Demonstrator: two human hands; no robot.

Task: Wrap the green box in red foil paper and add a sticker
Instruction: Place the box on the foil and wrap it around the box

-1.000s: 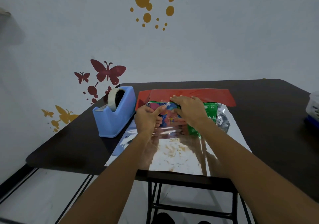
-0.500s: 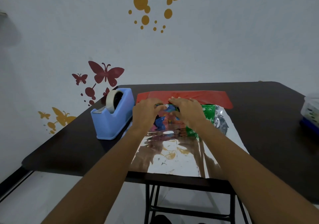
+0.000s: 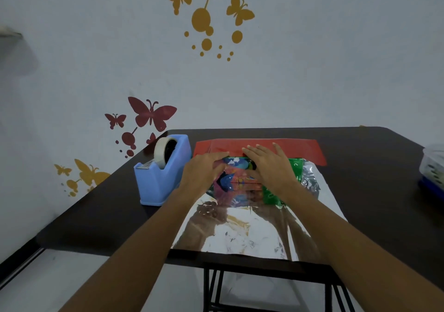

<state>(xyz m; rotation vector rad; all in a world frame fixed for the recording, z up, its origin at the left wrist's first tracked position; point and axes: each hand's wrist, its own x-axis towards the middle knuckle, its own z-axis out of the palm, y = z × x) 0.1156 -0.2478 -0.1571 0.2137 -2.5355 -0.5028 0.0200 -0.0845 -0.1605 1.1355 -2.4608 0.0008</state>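
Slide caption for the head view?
The left hand and right hand rest on the green box atop foil paper, beside a tape dispenser.

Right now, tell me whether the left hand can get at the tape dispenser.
Probably yes: the tape dispenser stands right beside the left hand, on its outer side, with only bare table between them.

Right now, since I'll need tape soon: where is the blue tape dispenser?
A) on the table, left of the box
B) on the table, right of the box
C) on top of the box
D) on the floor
A: the blue tape dispenser stands on the table to the left of the green box, just beyond the left hand.
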